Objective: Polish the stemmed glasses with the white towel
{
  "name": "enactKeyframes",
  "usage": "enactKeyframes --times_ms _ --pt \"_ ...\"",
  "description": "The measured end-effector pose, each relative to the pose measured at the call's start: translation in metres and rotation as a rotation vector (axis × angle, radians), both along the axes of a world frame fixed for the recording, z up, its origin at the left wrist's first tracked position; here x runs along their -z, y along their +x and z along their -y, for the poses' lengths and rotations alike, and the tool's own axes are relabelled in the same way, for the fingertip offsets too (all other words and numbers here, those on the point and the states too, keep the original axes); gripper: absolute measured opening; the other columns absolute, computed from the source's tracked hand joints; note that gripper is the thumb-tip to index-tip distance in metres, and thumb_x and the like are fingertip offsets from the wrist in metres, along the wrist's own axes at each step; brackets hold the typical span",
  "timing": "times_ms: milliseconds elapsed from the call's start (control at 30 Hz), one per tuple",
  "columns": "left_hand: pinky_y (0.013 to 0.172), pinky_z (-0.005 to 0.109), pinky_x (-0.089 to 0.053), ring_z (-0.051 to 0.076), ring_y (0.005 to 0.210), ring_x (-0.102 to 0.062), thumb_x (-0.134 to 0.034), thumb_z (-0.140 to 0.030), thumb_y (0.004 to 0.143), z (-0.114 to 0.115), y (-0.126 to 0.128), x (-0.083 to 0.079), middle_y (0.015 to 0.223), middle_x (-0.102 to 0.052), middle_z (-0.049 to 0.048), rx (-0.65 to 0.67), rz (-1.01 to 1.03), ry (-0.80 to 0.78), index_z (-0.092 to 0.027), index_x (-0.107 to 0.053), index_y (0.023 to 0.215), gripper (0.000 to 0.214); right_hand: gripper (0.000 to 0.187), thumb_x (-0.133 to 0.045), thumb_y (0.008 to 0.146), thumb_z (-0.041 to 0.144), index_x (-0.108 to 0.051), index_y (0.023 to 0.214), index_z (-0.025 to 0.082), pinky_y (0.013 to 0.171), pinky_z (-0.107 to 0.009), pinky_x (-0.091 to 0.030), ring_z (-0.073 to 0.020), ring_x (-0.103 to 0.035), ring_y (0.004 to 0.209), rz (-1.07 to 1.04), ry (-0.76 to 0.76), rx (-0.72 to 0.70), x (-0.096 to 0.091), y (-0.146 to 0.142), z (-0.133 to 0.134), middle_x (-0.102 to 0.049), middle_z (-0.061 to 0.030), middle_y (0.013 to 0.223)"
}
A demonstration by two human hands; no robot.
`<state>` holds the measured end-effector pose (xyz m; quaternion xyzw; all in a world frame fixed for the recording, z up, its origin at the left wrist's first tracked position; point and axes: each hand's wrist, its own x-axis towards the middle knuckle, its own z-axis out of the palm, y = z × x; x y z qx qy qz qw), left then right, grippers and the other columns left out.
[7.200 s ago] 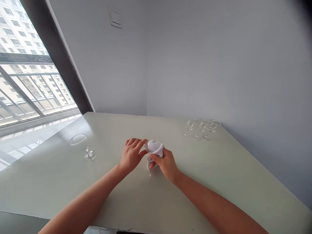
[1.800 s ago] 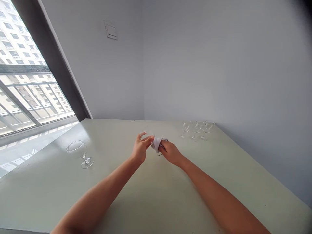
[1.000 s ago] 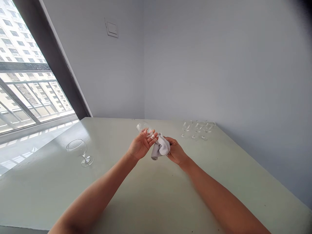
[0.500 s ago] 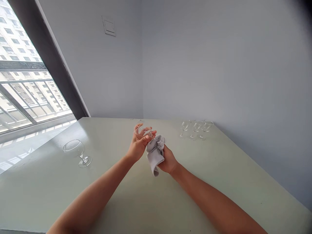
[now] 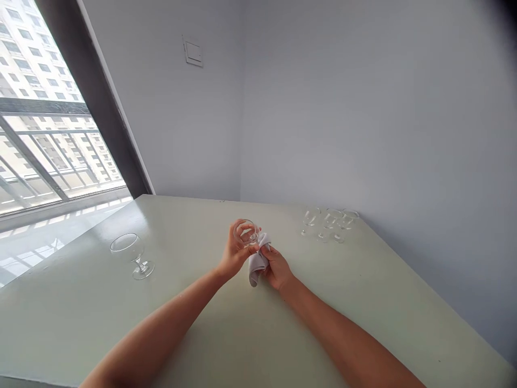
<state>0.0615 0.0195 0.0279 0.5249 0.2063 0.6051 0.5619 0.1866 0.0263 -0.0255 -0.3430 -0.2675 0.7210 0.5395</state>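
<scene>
My left hand [image 5: 235,249] is closed around the bowl of a clear stemmed glass [image 5: 245,233], whose round mouth is tipped toward me. Beside it, my right hand [image 5: 277,268] grips a light grey cloth [image 5: 258,263] against the lower end of that glass. The cloth covers the foot and most of the stem, and one fold hangs down below my fingers. Both hands meet above the middle of the table.
On the pale green table [image 5: 226,345], another stemmed glass [image 5: 128,249] stands at the left. Three more stemmed glasses [image 5: 332,221] are grouped at the far right, near the wall [image 5: 363,108]. A window [image 5: 56,151] lies to the left, beyond the table.
The held glass has turned so its mouth faces me more. My left fingers have wrapped further round its bowl, and the cloth has shifted over its foot. The view has shifted slightly.
</scene>
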Motion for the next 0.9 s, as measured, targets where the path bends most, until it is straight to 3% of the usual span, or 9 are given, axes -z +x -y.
enactKeyframes --times_ms 200,367,433,533,600,667,733,833,900 --pt "0.092 0.039 -0.039 0.024 0.110 -0.051 -0.073 -0.022 0.064 -0.009 -0.009 -0.003 0.107 -0.048 0.0024 -0.017 0.005 -0.020 -0.030 -0.036 0.112 0.061 0.036 -0.074 0.058 0.044 -0.058 0.074 0.016 0.047 -0.022 -0.034 -0.0090 -0.044 0.050 0.116 0.052 -0.043 0.007 0.003 -0.004 -0.054 0.0022 0.060" --pt "0.087 0.036 -0.043 0.023 0.107 -0.054 -0.072 -0.024 0.064 -0.027 -0.023 -0.006 0.107 -0.047 0.0026 -0.099 0.003 0.010 -0.031 -0.035 0.113 0.061 0.039 -0.069 0.062 0.050 -0.056 0.067 0.014 0.046 -0.021 -0.033 -0.0076 -0.041 0.048 0.461 0.199 -0.360 -0.001 0.009 0.002 -0.047 0.0033 0.055" --pt "0.085 0.036 -0.044 0.023 0.105 -0.055 -0.072 -0.026 0.065 -0.032 -0.027 -0.006 0.108 -0.046 0.0032 -0.124 -0.007 0.024 -0.031 -0.033 0.113 0.062 0.041 -0.065 0.065 0.053 -0.060 0.079 0.014 0.044 -0.021 -0.034 -0.0074 -0.043 0.047 0.646 0.308 -0.547 -0.013 0.011 0.007 -0.049 0.0027 0.059" --pt "0.082 0.035 -0.046 0.023 0.104 -0.055 -0.070 -0.027 0.067 -0.035 -0.030 -0.004 0.109 -0.045 0.0040 -0.137 -0.037 0.030 -0.031 -0.032 0.115 0.062 0.052 -0.060 0.070 0.054 -0.056 0.110 0.021 0.042 -0.020 -0.038 -0.0089 -0.052 0.050 0.839 0.415 -0.800 -0.037 0.013 0.017 -0.057 -0.0022 0.084" --pt "0.081 0.034 -0.046 0.023 0.104 -0.055 -0.070 -0.027 0.068 -0.035 -0.030 -0.002 0.109 -0.045 0.0044 -0.133 -0.058 0.027 -0.031 -0.031 0.115 0.061 0.056 -0.059 0.071 0.054 -0.051 0.119 0.026 0.042 -0.020 -0.040 -0.0095 -0.056 0.053 0.929 0.449 -0.869 -0.050 0.016 0.020 -0.057 -0.0041 0.098" --pt "0.080 0.034 -0.046 0.023 0.105 -0.055 -0.069 -0.028 0.068 -0.035 -0.029 0.001 0.110 -0.045 0.0049 -0.130 -0.081 0.023 -0.031 -0.031 0.116 0.061 0.051 -0.057 0.072 0.053 -0.054 0.116 0.027 0.043 -0.020 -0.042 -0.0086 -0.056 0.053 1.001 0.490 -0.851 -0.058 0.021 0.020 -0.056 -0.0046 0.107" --pt "0.080 0.035 -0.046 0.023 0.104 -0.055 -0.068 -0.029 0.069 -0.036 -0.027 0.004 0.111 -0.045 0.0051 -0.138 -0.109 0.034 -0.031 -0.030 0.116 0.061 0.037 -0.055 0.075 0.051 -0.063 0.101 0.025 0.048 -0.022 -0.043 -0.0070 -0.054 0.050 1.062 0.563 -0.718 -0.060 0.026 0.016 -0.057 -0.0043 0.109" --pt "0.085 0.038 -0.043 0.022 0.106 -0.053 -0.068 -0.030 0.069 -0.035 -0.024 0.008 0.110 -0.047 0.0049 -0.193 -0.192 0.089 -0.030 -0.031 0.117 0.060 0.029 -0.049 0.081 0.044 -0.065 0.079 0.020 0.054 -0.025 -0.043 -0.0072 -0.051 0.046 1.144 0.656 -0.260 -0.055 0.029 0.006 -0.061 -0.0030 0.088" --pt "0.090 0.039 -0.039 0.021 0.109 -0.050 -0.067 -0.030 0.070 -0.031 -0.020 0.011 0.109 -0.050 0.0051 -0.239 -0.272 0.139 -0.028 -0.032 0.118 0.060 0.025 -0.051 0.080 0.040 -0.063 0.086 0.020 0.055 -0.026 -0.043 -0.0089 -0.052 0.050 1.135 0.708 0.023 -0.050 0.027 0.001 -0.060 -0.0032 0.085"
